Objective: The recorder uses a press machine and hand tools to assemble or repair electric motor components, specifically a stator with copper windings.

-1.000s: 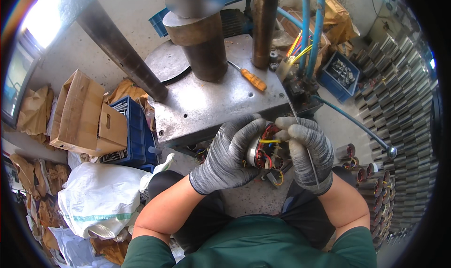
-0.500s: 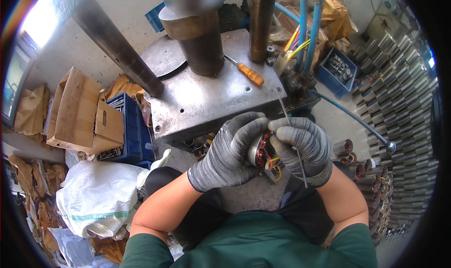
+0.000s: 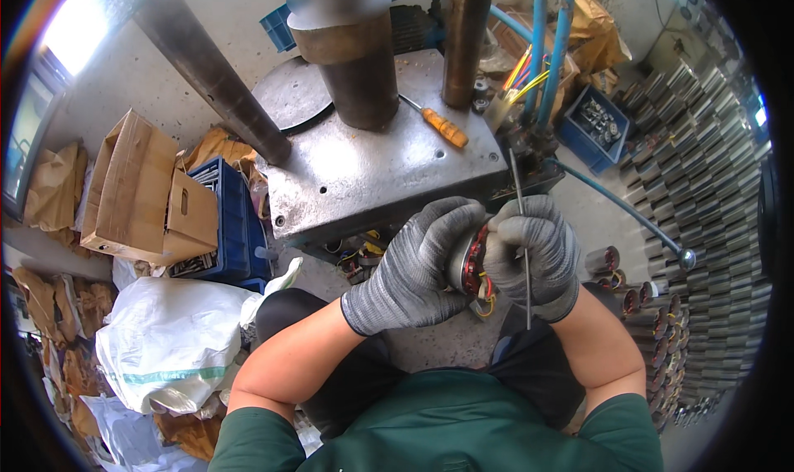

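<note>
My gloved left hand wraps round a motor stator, a metal ring with red windings and loose yellow and red wires at its lower right. The windings face toward my right hand, also in a grey glove. Its fingers are closed on a thin metal rod, which runs nearly upright past the knuckles and sticks out above and below. The right fingertips are close against the stator's wound face; whether they pinch a wire there is hidden.
Ahead stands a press with a steel bed. A wooden-handled screwdriver lies on it. At right are stacked metal cores, wound stators and a blue bin. At left are a cardboard box, a blue crate and a white sack.
The rod has swung from a slant to nearly upright as my right hand turned. Both hands and the stator have shifted slightly to the right.
</note>
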A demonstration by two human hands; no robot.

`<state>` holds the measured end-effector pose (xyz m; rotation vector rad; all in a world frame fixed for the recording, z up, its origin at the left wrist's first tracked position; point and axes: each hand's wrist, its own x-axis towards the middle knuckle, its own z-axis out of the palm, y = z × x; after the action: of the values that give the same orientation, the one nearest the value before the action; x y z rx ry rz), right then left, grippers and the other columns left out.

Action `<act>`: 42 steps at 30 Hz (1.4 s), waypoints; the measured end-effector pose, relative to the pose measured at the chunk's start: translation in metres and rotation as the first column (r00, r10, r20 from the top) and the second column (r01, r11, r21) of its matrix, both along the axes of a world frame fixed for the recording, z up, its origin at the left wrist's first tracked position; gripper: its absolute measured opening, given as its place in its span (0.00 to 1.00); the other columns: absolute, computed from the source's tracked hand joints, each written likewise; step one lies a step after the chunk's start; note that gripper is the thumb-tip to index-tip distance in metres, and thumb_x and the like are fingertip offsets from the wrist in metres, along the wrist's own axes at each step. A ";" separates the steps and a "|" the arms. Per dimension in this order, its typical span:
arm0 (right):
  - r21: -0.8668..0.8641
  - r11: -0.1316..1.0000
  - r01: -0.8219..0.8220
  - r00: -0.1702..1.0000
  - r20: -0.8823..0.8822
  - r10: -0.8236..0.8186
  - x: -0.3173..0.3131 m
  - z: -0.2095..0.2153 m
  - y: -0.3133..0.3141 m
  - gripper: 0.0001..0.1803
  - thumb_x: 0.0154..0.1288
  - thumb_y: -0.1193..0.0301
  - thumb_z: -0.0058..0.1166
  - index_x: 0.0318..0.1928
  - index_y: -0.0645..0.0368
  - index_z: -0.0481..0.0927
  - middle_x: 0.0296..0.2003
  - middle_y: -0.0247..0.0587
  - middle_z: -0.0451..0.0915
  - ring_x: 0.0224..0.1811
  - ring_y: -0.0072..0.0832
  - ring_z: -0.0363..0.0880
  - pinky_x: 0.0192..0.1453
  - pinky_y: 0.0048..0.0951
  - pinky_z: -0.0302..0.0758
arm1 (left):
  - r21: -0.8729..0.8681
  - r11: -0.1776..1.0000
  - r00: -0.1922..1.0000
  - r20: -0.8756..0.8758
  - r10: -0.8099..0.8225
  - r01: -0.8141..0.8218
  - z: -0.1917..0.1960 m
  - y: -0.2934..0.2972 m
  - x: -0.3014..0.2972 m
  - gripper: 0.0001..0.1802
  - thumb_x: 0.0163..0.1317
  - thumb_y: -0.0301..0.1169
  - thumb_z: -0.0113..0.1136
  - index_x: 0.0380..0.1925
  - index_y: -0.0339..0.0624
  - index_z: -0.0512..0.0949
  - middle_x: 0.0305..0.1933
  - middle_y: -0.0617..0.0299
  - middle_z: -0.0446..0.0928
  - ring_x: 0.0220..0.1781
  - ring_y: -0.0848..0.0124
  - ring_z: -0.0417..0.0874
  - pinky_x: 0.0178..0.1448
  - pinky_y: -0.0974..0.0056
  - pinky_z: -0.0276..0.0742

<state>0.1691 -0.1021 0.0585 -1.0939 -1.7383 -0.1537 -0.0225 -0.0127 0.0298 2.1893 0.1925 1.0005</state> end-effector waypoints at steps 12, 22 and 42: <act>-0.206 0.864 -0.460 0.472 -0.880 0.042 -0.005 -0.002 -0.005 0.08 0.77 0.67 0.56 0.51 0.54 0.77 0.45 0.45 0.84 0.35 0.22 0.79 0.42 0.25 0.79 | -0.124 0.988 0.993 -0.088 0.075 -0.086 -0.001 0.000 -0.001 0.55 0.41 0.34 0.87 0.71 0.40 0.67 0.66 0.46 0.71 0.66 0.49 0.80 0.69 0.53 0.81; -0.239 0.896 -0.374 0.517 -0.856 -0.012 0.026 -0.010 0.012 0.08 0.77 0.72 0.59 0.52 0.58 0.79 0.48 0.41 0.87 0.50 0.25 0.84 0.61 0.31 0.80 | -0.625 0.779 0.997 0.027 0.068 -0.036 -0.029 0.026 -0.006 0.62 0.37 0.24 0.88 0.74 0.45 0.62 0.69 0.57 0.73 0.73 0.62 0.75 0.77 0.54 0.75; -0.254 0.919 -0.303 0.850 -0.508 0.140 0.015 -0.054 0.040 0.06 0.71 0.75 0.59 0.46 0.59 0.82 0.38 0.48 0.82 0.42 0.43 0.84 0.51 0.40 0.80 | -0.472 0.855 0.617 0.744 0.256 0.215 0.184 0.265 0.030 0.25 0.58 0.14 0.71 0.56 0.36 0.79 0.54 0.57 0.83 0.50 0.63 0.88 0.55 0.62 0.89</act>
<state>0.1840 -0.0624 0.0042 -1.0371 -1.4415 0.5364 0.0074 0.2527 0.2139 1.0860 0.0540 1.6193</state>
